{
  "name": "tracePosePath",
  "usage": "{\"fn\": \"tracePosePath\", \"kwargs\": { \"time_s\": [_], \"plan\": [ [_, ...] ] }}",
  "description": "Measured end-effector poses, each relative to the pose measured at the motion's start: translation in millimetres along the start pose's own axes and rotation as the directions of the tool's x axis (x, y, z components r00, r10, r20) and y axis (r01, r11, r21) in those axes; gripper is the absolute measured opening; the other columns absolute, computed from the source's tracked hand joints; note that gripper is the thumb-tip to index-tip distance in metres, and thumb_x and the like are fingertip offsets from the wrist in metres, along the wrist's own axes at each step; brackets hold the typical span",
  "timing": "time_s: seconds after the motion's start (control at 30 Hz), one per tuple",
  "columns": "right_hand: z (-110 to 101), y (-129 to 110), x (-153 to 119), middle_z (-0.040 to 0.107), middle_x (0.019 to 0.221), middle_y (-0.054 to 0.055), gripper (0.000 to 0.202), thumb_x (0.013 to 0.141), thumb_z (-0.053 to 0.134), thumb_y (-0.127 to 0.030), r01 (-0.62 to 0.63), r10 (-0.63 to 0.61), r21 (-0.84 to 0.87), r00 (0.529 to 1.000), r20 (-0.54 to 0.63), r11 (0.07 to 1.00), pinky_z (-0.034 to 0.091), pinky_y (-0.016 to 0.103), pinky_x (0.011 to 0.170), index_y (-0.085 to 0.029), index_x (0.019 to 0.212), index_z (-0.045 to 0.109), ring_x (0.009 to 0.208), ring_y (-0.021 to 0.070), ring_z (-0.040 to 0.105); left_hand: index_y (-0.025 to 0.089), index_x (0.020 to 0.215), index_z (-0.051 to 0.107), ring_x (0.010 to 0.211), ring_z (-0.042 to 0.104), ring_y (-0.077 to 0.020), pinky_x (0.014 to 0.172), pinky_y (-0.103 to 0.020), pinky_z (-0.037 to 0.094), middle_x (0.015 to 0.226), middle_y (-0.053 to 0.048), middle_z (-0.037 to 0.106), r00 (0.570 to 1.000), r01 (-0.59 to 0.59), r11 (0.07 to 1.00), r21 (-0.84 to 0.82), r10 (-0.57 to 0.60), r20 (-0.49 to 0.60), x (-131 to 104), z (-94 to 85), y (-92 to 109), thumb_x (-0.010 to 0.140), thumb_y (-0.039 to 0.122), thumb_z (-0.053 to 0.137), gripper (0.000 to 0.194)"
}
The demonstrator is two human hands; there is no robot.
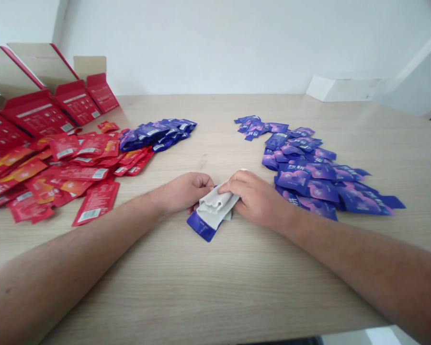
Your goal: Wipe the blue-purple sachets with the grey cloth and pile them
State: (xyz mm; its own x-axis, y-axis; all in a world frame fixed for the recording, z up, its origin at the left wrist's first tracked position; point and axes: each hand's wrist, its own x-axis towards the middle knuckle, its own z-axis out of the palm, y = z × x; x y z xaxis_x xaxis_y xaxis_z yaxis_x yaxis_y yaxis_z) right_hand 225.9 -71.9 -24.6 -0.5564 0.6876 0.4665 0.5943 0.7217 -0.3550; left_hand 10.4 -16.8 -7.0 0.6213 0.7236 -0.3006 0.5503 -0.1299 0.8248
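over the blue packet, both hands curled inward

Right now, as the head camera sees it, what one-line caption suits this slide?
Left hand and right hand hold a pale cloth over a blue packet.

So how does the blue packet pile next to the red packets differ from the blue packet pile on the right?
The left pile is bunched tightly, while the right pile straggles over a longer stretch. Several packets in the left pile show barcodes; many in the right pile show pink patterns and white lettering. The left pile touches the red packets; the right pile lies apart from them. Both lie on the table.
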Motion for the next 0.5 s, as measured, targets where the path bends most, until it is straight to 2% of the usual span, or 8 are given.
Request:
{"fn": "tracePosePath", "kwargs": {
  "time_s": [0.17,0.23,0.37,0.43,0.5],
  "plan": [
    [5.5,-16.8,-4.4,0.062,0.105,0.008,0.028,0.086,0.06,-0.012,0.177,-0.181,0.034,0.971,0.155,0.984,0.048,0.035,0.09,-0.019,0.112,0.067,0.101,0.0213,0.056,0.019,0.08,0.057,0.042,0.049,-0.0074,0.039,-0.018,0.038,0.057,0.005,0.054,0.999,-0.029,0.998,0.051,0.03,-0.018,0.5,-1.4,-1.2,0.087,0.037,0.056,0.019],
    [3.0,-10.6,-3.0,0.062,0.106,0.008,0.029,0.086,0.059,-0.011,0.123,-0.123,0.007,0.984,0.131,0.992,0.047,0.036,0.09,-0.019,0.113,0.066,0.1,0.0213,0.056,0.019,0.08,0.057,0.042,0.049,-0.0074,0.038,-0.018,0.037,0.058,0.005,0.053,1.0,-0.026,0.999,0.04,0.026,-0.015,0.6,-1.2,-1.4,0.087,0.038,0.055,0.02],
    [-2.2,2.1,0.9,0.062,0.101,0.009,0.029,0.084,0.057,-0.006,-0.063,0.063,-0.059,0.998,0.009,0.996,0.046,0.039,0.092,-0.016,0.109,0.067,0.099,0.0223,0.056,0.019,0.08,0.056,0.042,0.048,-0.0078,0.037,-0.018,0.036,0.057,0.005,0.052,1.0,-0.018,1.0,-0.012,0.018,-0.012,0.1,0.0,-1.9,0.087,0.039,0.055,0.021],
    [-1.0,-4.6,0.9,0.062,0.101,0.009,0.028,0.084,0.058,-0.006,-0.04,0.041,-0.051,0.999,0.019,0.998,0.046,0.038,0.09,-0.017,0.108,0.067,0.098,0.0223,0.056,0.019,0.08,0.056,0.041,0.047,-0.0078,0.037,-0.019,0.036,0.056,0.005,0.052,1.0,-0.009,1.0,-0.014,0.008,-0.015,0.0,0.1,-2.8,0.087,0.039,0.054,0.021],
    [3.0,-19.4,-0.7,0.062,0.1,0.007,0.026,0.086,0.058,-0.011,0.042,-0.042,-0.011,0.997,0.072,0.999,0.046,0.037,0.088,-0.019,0.109,0.067,0.095,0.0215,0.056,0.019,0.079,0.056,0.041,0.047,-0.0079,0.038,-0.019,0.036,0.055,0.005,0.052,1.0,-0.012,1.0,0.001,0.012,-0.026,0.0,-0.6,-4.3,0.088,0.04,0.052,0.022]
  ]
}}
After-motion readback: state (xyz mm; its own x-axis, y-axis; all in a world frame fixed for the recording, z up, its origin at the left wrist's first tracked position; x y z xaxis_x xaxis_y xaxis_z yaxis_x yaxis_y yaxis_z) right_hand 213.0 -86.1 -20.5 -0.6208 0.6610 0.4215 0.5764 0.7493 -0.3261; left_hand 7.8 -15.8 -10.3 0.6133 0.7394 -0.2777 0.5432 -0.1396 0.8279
